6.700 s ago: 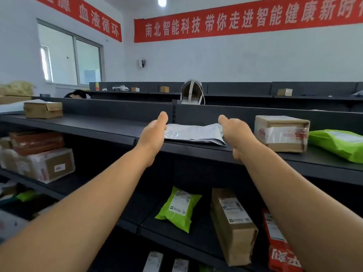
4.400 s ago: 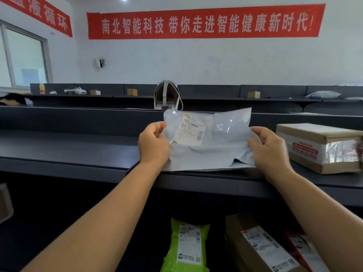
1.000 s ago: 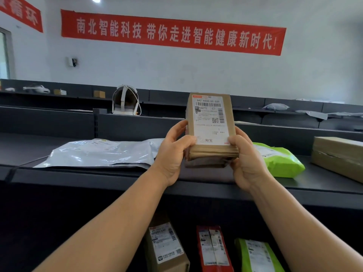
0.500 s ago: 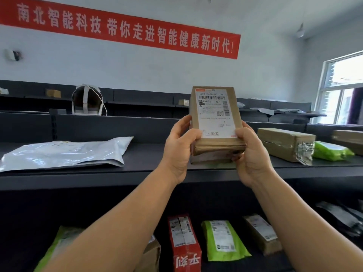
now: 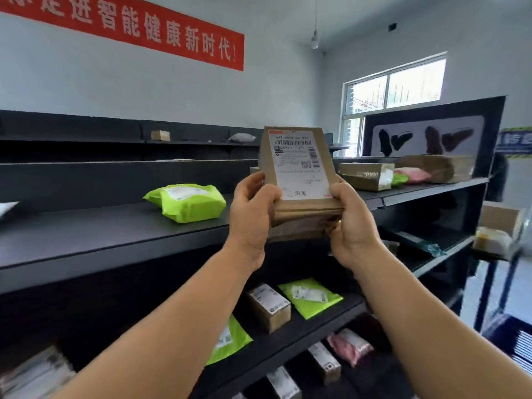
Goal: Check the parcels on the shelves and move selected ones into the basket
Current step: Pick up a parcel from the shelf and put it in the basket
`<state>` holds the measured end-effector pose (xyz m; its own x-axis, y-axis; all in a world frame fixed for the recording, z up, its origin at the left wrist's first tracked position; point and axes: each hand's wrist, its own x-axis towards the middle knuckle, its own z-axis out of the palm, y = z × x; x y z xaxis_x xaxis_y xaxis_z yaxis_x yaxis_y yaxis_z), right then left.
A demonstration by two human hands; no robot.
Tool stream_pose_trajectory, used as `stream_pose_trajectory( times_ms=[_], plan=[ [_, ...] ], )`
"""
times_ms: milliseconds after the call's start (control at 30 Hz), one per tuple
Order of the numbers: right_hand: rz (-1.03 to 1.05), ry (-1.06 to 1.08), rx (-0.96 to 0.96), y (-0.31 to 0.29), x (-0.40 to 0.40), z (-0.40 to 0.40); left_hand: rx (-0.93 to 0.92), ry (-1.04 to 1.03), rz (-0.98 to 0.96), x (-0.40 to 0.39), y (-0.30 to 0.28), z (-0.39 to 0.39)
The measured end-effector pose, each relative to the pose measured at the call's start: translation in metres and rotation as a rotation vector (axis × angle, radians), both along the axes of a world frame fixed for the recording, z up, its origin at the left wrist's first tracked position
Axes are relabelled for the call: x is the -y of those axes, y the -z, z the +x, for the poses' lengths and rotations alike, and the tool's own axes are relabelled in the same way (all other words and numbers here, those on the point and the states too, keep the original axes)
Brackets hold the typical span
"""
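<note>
The person stands facing the dark shelf unit (image 5: 115, 240) and holds a brown cardboard parcel (image 5: 299, 180) upright, just in front of and above that shelf's top board, with the white shipping label (image 5: 298, 165) turned toward the face. The left hand (image 5: 253, 214) wraps the parcel's lower left edge, fingers curled closed around it and thumb on the front; the right hand (image 5: 351, 220) does the same on the lower right corner, fingers folded under the bottom. Both hands clamp only the lower part, so the tall upper part stands free.

From where I stand, that is the weak point: held by its base alone, the parcel could tip forward or slip if one hand lets go too early to carry it off. It hangs off the shelf's edge, so a drop would likely land on the lower tiers among the packets there. A green mailer (image 5: 187, 201) lies on the top board to the left of the parcel, well apart from it. No basket is clearly in view, so the carry may need a turn of the body, and a swing could clip the shelf edge.
</note>
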<state>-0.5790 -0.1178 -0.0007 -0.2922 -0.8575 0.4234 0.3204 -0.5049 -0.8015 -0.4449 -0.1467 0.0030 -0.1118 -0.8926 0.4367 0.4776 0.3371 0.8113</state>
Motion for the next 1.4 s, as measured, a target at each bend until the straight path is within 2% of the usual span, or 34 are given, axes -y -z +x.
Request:
stream_pose_trajectory(
  times_ms=[300, 567, 900, 1167, 1400],
  plan=[
    [0.148, 0.213, 0.067, 0.030, -0.029, -0.166, 0.028, 0.114, 0.138, -0.005, 0.036, -0.179],
    [0.230, 0.298, 0.034, 0.073, -0.057, -0.312, 0.080, 0.209, 0.257, -0.021, 0.081, -0.327],
    [0.531, 0.419, 0.053, 0.133, -0.092, -0.450, 0.206, 0.414, 0.418, -0.014, 0.147, -0.479],
    [0.746, 0.576, 0.105, 0.175, -0.070, -0.550, 0.309, 0.591, 0.507, 0.027, 0.201, -0.599],
    [0.885, 0.602, 0.185, 0.208, -0.038, -0.632, 0.414, 0.677, 0.533, 0.076, 0.235, -0.692]
  ],
)
